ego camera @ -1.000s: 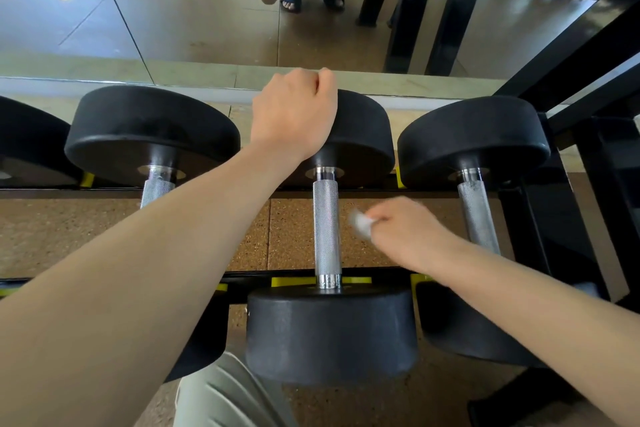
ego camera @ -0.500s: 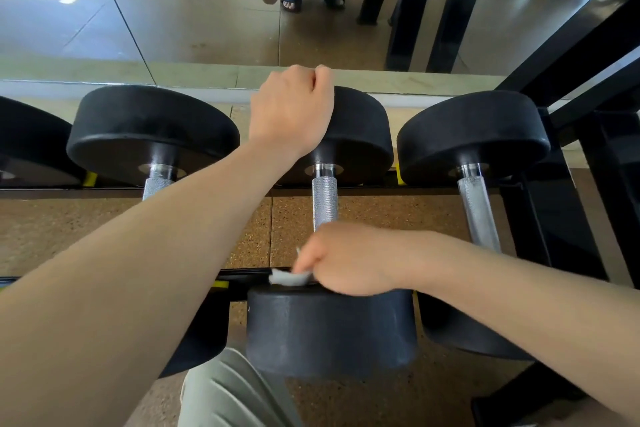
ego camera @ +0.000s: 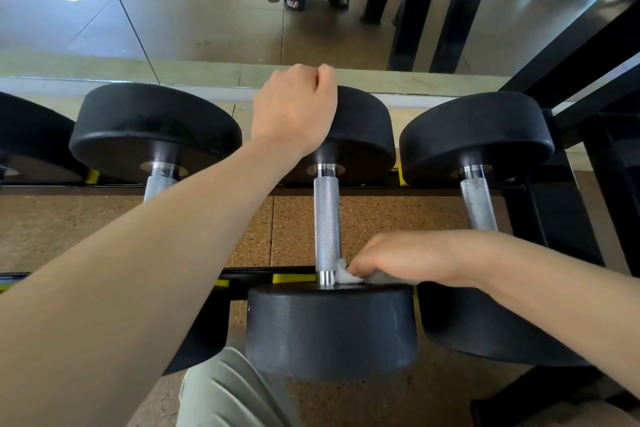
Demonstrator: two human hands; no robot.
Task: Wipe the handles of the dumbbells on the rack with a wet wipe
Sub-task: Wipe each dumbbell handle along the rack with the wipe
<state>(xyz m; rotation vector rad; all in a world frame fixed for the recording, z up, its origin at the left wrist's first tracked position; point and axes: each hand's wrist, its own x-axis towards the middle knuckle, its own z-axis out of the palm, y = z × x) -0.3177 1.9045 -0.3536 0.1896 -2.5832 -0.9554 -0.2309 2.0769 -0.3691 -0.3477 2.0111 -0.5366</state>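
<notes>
Both grips closed: left hand (ego camera: pixel 294 107) over the dumbbell (ego camera: pixel 327 229) head, fingertips hidden; right hand (ego camera: pixel 398 258) pinching a half-hidden wet wipe (ego camera: pixel 343 274).

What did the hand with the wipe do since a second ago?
The right hand moved with the wet wipe from mid-air beside the middle dumbbell's handle, closed over its near end, then slid off to the right side at the base by the near weight. It kept hold of the wipe. The left hand stayed gripping the far weight.
</notes>
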